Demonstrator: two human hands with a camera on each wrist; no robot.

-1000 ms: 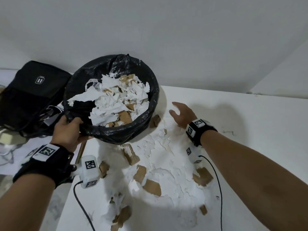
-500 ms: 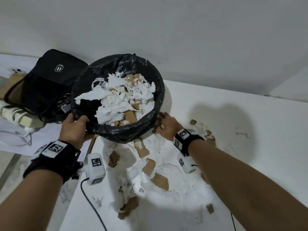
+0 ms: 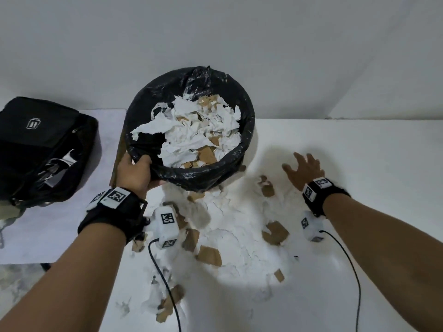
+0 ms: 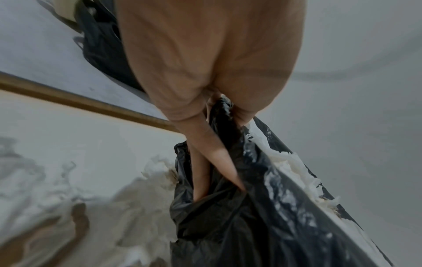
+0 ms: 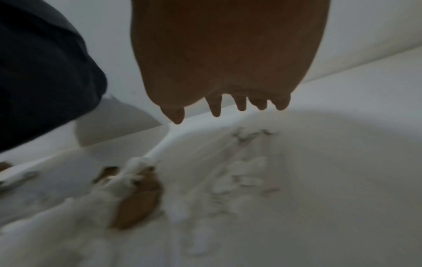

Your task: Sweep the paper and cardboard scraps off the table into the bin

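A round bin (image 3: 242, 149) lined with a black bag, tilted toward me, is partly filled with torn white paper and brown cardboard. My left hand (image 3: 136, 171) grips its near left rim, fingers curled over the black liner (image 4: 228, 207). Below the bin a heap of white paper scraps (image 3: 230, 236) and cardboard pieces (image 3: 208, 256) covers the white table (image 3: 383, 176). My right hand (image 3: 303, 170) hovers to the right of the bin with fingers spread, holding nothing; in the right wrist view its fingertips (image 5: 215, 110) hang above blurred scraps (image 5: 134, 202).
A black bag (image 3: 40, 149) lies on a second surface to the left, across a gap with a brown edge (image 4: 80, 101). A white wall rises right behind the bin. Black cables (image 3: 165, 283) trail from both wrist units over the scraps.
My right hand drew back from the bin's rim and rose to the right, fingers spread. My left hand kept its grip on the bin, which stays tilted at the table's edge.
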